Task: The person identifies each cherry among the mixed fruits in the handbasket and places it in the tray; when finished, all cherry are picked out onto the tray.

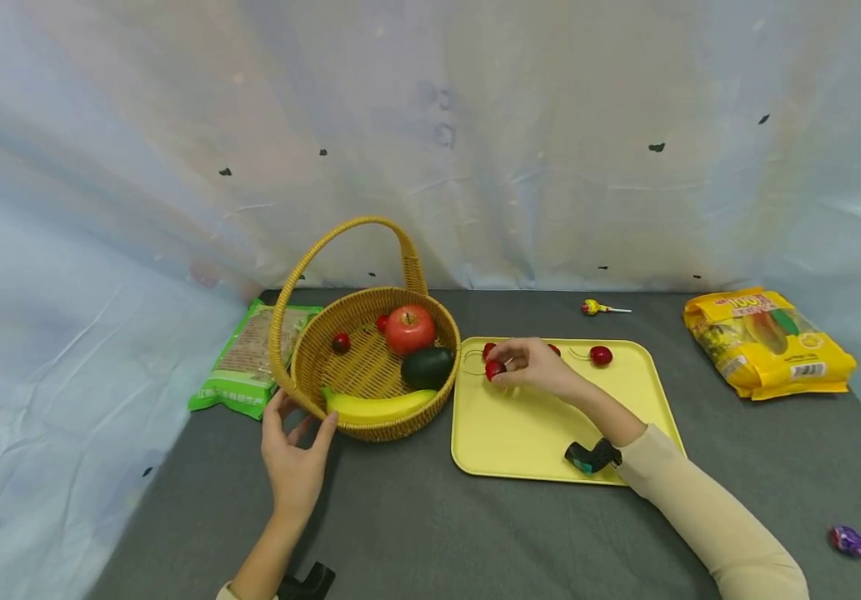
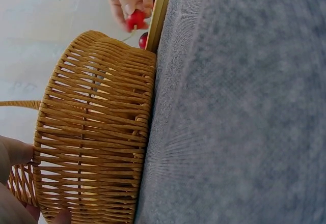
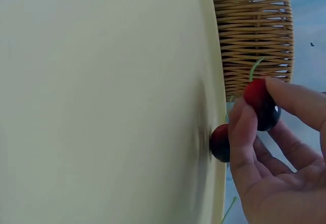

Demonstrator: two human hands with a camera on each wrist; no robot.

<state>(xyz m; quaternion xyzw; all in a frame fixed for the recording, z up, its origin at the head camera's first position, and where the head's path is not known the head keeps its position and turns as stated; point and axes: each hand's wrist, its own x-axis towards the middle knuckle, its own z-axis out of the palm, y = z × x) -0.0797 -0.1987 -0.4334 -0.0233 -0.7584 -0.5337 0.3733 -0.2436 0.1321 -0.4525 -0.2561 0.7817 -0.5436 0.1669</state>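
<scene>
Right hand [image 1: 531, 364] pinching a red cherry [image 1: 494, 369] over the yellow tray [image 1: 520, 433], left hand [image 1: 293, 454] with fingers spread, touching the wicker basket [image 1: 325, 358] rim, another cherry [image 1: 601, 356] on the tray

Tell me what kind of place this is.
Probably a staged tabletop set, not a kitchen: a grey cloth-covered table, a crinkled pale backdrop sheet hung on all sides, and props laid out, a wicker basket and a yellow tray.
</scene>
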